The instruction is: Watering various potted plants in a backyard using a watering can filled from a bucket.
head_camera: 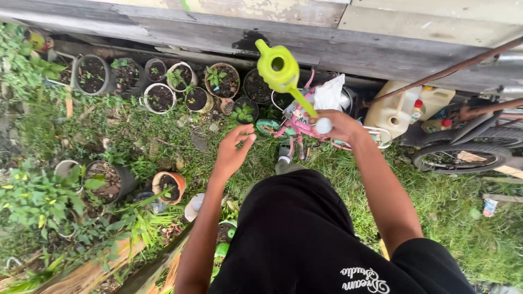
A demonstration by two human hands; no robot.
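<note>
My right hand (342,126) is shut on the spout end of a lime-green watering can (279,68), near its white nozzle, and holds the can out over the plants. My left hand (233,149) hangs open beside it, fingers spread, holding nothing. Below the can stand several round pots of dark soil (223,81), some with small green seedlings. My black-clothed knee (297,218) fills the lower middle.
A pink child's bicycle (297,126) lies on the grass under my hands. Pale plastic jerrycans (392,111) and a larger bicycle wheel (463,158) are at the right. A weathered wall (348,51) runs along the top. More pots (169,185) and leafy plants (38,198) stand at the left.
</note>
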